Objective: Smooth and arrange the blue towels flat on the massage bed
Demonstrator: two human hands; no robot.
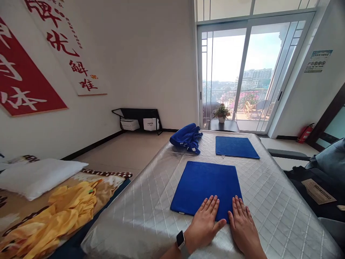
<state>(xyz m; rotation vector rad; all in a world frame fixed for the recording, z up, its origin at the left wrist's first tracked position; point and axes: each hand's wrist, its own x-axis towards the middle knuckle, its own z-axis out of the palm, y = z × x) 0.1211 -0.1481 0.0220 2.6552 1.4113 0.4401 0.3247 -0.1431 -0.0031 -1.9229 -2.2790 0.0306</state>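
On silver sheeting [142, 212], both hands [205, 223] [243, 223] touch blue cloth [208, 183] palm-down.

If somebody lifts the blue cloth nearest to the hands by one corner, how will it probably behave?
The near blue cloth would probably droop, as it looks thin. Pushed, it may slide or wrinkle, since the silver cover beneath looks shiny.

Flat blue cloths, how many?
2: the near cloth, partly under the left hand and right hand, and the far cloth behind it. The crumpled blue bundle could hide another.
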